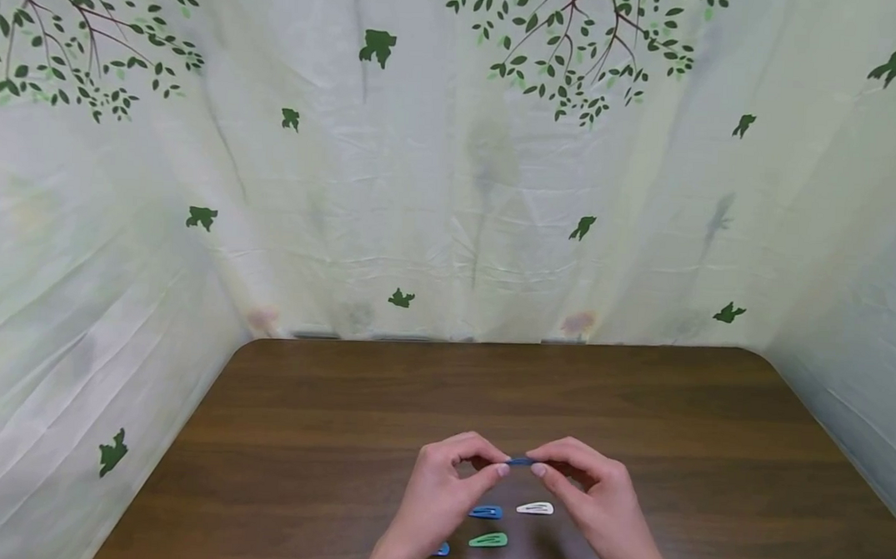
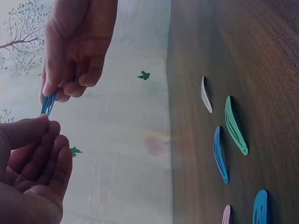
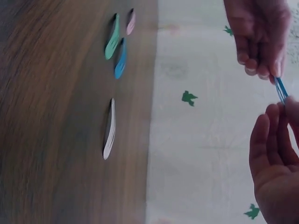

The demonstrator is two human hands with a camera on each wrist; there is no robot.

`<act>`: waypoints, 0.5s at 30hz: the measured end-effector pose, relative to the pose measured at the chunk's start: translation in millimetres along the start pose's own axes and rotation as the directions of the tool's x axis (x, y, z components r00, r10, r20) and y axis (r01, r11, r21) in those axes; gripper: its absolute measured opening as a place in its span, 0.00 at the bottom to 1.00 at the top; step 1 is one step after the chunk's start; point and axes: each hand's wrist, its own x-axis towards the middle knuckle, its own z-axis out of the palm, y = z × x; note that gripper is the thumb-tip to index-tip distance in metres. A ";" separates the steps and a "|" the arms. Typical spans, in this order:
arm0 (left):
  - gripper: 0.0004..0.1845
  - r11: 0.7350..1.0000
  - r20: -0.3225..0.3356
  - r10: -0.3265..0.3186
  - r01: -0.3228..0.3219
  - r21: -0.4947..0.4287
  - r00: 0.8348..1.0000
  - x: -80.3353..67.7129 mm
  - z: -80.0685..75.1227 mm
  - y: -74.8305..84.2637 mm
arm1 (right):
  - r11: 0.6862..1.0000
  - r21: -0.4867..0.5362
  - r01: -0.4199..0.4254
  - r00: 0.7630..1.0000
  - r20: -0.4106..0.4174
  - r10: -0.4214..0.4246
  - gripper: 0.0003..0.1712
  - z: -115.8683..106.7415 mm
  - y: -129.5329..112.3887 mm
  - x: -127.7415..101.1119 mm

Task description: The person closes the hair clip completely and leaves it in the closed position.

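Observation:
Between both hands, held up over the table, is a blue snap hair clip [image 1: 519, 462]. My left hand [image 1: 446, 488] pinches one end of it between thumb and fingertips, and my right hand [image 1: 596, 490] pinches the other end the same way. In the left wrist view the blue hair clip [image 2: 48, 104] shows its slotted frame, with fingertips covering both ends. Below the hands on the table lie a white hair clip [image 1: 535, 508], a green hair clip [image 1: 488, 540] and another blue hair clip [image 1: 487, 512], partly hidden by my left hand.
A further blue clip [image 1: 442, 550] peeks out beside my left wrist. The left wrist view also shows a pink clip [image 2: 226, 214] on the table. Brown wooden tabletop [image 1: 298, 440] surrounds the clips, and a pale curtain [image 1: 422, 187] with leaf prints hangs behind it.

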 end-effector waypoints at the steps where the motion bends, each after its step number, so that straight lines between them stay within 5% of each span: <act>1: 0.07 1.000 0.013 -0.014 0.015 -0.015 1.000 0.0 -0.6 0.4 | 1.000 0.018 -0.011 1.000 0.018 0.011 0.09 -1.3 0.6 0.2; 8: 0.02 0.988 0.122 -0.090 0.103 -0.112 0.988 -0.7 -2.3 1.6 | 0.998 0.047 -0.046 0.991 0.126 0.040 0.08 -9.9 5.0 0.9; 11: 0.02 0.986 0.151 -0.084 0.104 -0.133 0.985 -1.1 -1.5 0.6 | 0.995 0.087 -0.057 0.985 0.165 0.042 0.08 -12.3 5.9 1.4; 15: 0.02 0.990 0.144 -0.054 0.072 -0.120 0.988 -0.6 -0.6 -0.3 | 0.974 0.146 -0.172 0.974 0.172 0.146 0.07 -13.2 2.9 0.8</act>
